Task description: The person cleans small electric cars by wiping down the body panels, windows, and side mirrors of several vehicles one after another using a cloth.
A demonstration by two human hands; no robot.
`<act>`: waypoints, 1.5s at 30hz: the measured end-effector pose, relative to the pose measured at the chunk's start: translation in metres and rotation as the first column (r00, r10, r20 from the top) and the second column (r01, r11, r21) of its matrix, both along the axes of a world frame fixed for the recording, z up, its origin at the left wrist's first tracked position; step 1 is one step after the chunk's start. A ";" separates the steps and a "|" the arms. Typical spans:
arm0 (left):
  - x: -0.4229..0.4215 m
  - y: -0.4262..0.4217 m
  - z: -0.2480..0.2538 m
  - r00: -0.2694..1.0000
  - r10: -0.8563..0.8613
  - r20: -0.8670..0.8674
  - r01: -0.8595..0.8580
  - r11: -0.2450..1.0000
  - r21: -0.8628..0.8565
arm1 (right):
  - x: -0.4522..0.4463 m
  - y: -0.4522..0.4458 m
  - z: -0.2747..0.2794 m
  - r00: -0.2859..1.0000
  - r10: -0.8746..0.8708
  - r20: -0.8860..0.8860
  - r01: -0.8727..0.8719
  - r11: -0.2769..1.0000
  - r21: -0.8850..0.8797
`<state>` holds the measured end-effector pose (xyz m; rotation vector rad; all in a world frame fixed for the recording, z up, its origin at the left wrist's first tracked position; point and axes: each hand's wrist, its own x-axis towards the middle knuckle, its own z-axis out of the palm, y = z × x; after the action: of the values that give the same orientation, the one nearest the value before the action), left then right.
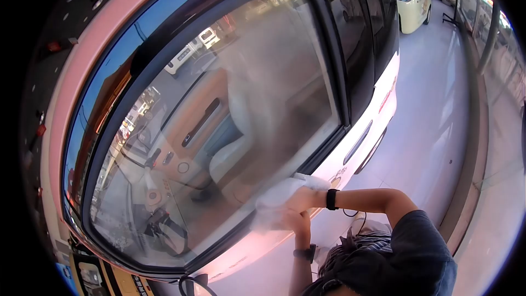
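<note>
A white cloth (275, 193) is bunched in front of me, against the lower edge of a car's side window (181, 186). My right hand (304, 199), below a black wristband, is closed on the cloth. Close beneath it, my left hand (296, 221) also grips the cloth; a dark watch is on that wrist. The cloth and some blur hide most of the fingertips. Hazy streaks spread over the glass, and a seat and door panel show through it.
The car's pink and black body (263, 244) fills the left and middle. A side mirror (194, 284) sticks out at the bottom. Pale floor (422, 109) runs along the right beside a low ledge (476, 148). Another light-coloured vehicle (412, 13) stands at the far end.
</note>
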<state>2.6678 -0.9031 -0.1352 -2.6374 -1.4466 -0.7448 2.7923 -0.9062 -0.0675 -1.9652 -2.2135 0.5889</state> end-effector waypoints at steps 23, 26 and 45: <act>0.193 -0.050 0.017 0.818 -0.570 0.075 0.515 0.668 -0.538 | 0.162 -0.134 -0.076 0.751 -0.551 -0.364 0.644 0.491 0.586; 0.196 -0.052 0.060 0.785 -0.619 0.016 0.514 0.636 -0.576 | 0.166 -0.120 -0.067 0.651 -0.597 -0.468 0.736 0.345 0.583; 0.299 -0.029 0.169 0.778 -0.582 0.237 0.519 0.808 0.280 | 0.305 -0.091 0.185 0.906 -0.393 -0.158 0.259 0.219 0.941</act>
<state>2.9670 -0.9318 0.0334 -2.8834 -0.5381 -1.3280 3.0972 -0.9975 0.1177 -1.5823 -1.3772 -0.8223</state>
